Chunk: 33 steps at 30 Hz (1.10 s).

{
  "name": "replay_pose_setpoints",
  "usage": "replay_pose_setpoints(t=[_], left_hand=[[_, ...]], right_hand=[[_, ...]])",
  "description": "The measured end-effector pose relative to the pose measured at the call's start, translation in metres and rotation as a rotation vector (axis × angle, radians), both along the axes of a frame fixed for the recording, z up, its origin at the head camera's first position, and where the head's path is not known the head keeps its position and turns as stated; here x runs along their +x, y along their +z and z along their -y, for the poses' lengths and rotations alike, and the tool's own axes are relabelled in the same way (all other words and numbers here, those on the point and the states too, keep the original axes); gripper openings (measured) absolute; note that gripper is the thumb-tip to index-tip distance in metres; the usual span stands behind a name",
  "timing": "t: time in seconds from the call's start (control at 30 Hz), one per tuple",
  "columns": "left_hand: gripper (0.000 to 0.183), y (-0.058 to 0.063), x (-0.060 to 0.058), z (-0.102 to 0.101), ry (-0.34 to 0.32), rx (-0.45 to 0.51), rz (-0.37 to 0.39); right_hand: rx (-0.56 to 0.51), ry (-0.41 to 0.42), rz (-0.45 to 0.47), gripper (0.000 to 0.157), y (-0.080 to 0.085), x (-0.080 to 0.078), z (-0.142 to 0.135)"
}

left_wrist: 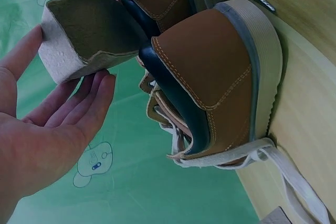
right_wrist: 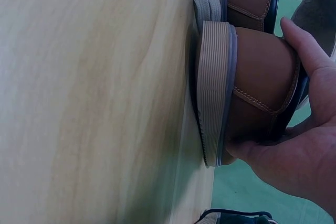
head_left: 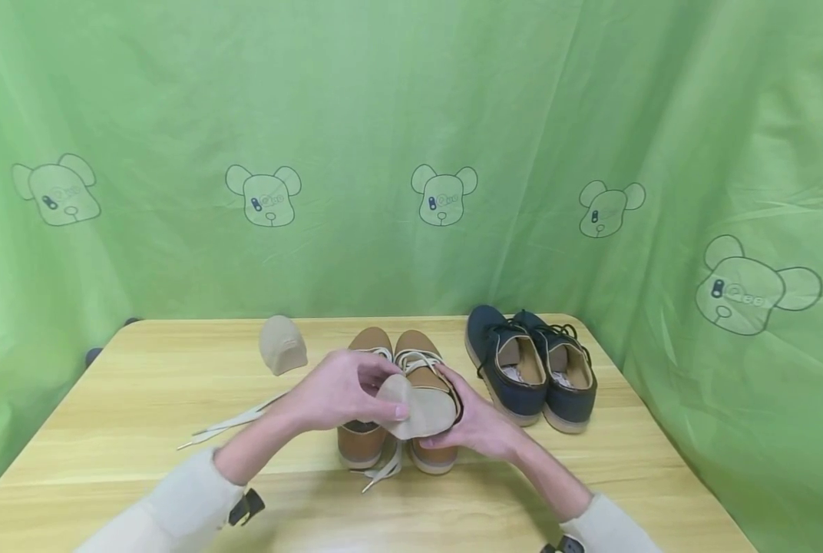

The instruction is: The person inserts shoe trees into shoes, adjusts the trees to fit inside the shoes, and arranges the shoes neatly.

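My left hand (head_left: 342,389) pinches a grey moulded-pulp shoe insert (head_left: 431,412) above the heel openings of two brown lace-up shoes. In the left wrist view the insert (left_wrist: 105,30) shows its hollow side, thumb on one edge and fingers beneath. The right brown shoe (head_left: 434,457) stands on the table, and my right hand (head_left: 479,422) grips it around the heel opening. Beside it stands the left brown shoe (left_wrist: 205,61), with its white lace (head_left: 242,418) trailing leftward. The insert hides part of the right shoe's opening.
Another grey insert (head_left: 282,346) lies on the wooden table (head_left: 142,399) at the back left. A pair of navy lace-up shoes (head_left: 522,395) stands to the right. Behind the table hangs a green curtain (head_left: 356,115) with bear prints.
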<state>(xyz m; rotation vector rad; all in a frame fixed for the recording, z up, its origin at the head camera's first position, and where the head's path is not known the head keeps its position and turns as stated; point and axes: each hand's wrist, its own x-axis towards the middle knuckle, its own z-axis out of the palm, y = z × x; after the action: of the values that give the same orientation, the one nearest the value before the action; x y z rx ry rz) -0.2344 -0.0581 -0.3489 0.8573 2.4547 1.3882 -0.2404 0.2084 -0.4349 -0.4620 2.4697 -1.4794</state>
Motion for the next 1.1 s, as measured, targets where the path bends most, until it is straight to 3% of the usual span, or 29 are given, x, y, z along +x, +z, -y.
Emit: replay_pose_setpoints(t=[0.47, 1.1], left_hand=[[0.045, -0.001, -0.003, -0.016, 0.038, -0.058, -0.077], [0.044, -0.004, -0.012, -0.026, 0.091, -0.061, -0.082]], right_hand=[[0.058, -0.032, -0.002, 0.124, 0.001, 0.001, 0.002], [0.018, -0.017, 0.012, 0.124, 0.002, 0.003, 0.0]])
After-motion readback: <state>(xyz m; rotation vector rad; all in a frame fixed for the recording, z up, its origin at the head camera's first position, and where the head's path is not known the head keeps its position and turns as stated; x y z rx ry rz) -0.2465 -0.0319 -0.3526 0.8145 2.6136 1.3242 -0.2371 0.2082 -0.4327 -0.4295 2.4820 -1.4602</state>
